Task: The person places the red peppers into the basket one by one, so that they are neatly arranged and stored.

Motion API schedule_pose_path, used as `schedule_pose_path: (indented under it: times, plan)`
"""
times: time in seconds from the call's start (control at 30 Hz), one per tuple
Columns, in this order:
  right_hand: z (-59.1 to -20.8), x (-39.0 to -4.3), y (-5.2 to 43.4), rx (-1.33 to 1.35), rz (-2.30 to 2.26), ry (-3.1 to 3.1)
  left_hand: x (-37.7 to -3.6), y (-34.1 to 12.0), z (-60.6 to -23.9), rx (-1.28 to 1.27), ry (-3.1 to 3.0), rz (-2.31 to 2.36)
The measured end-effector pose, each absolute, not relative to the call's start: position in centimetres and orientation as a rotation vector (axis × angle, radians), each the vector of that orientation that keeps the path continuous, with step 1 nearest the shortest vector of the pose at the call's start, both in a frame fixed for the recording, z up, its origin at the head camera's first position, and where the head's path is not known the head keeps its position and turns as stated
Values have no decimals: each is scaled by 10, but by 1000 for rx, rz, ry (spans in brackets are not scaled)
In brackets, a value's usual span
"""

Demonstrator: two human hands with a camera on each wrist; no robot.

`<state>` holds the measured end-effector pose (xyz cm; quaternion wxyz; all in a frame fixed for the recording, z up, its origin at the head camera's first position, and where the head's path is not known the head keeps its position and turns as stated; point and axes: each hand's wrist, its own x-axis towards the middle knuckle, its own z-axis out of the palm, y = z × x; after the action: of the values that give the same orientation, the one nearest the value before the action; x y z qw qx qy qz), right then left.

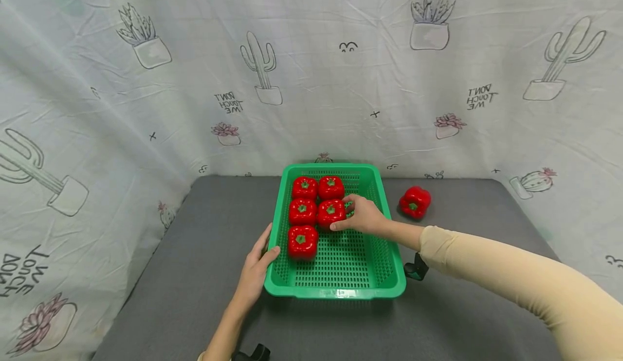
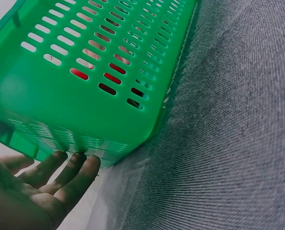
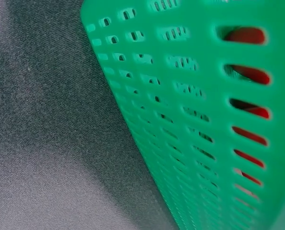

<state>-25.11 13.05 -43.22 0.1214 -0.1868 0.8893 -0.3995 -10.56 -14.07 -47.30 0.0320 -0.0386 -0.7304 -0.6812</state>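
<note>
In the head view, a green slotted basket (image 1: 340, 291) sits on a grey surface (image 1: 170, 296), in front of a cloth backdrop (image 1: 146, 107) printed with cacti. Five red peppers lie in the basket's left half: two at the far wall, two just nearer, and a single pepper (image 1: 303, 241) nearest the person. The right hand (image 1: 362, 215) reaches over the basket's right wall, its fingers curled round the right pepper of the middle pair (image 1: 331, 213), fingertips on the side of it. The left hand (image 1: 255, 272) lies relaxed against the outside of the basket's left wall, with the thumb resting on the rim. A sixth pepper (image 1: 415, 202) lies on the surface just outside the basket's right wall, clear of it.

In the left wrist view, the basket's outer wall (image 2: 85, 91) fills the frame, with red showing through several slots. The left hand's straight fingers (image 2: 70, 170) touch the wall near its bottom edge.

In the right wrist view, only the basket's outer wall (image 3: 190, 124) and the grey surface (image 3: 46, 143) show. Red is visible through the slots, and the hand itself is out of sight.
</note>
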Motion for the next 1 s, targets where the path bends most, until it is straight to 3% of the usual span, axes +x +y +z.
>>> schedule_pose_path:
  times: [0.63,1.0]
  plan:
    - [-432,-239,126,-506,-1172,2597,-98,-148,-478,-120,-2252,-2099]
    - [-381,-245,165,-673,-1383,2510,-97,-147,-478,-115,-2249,-2106]
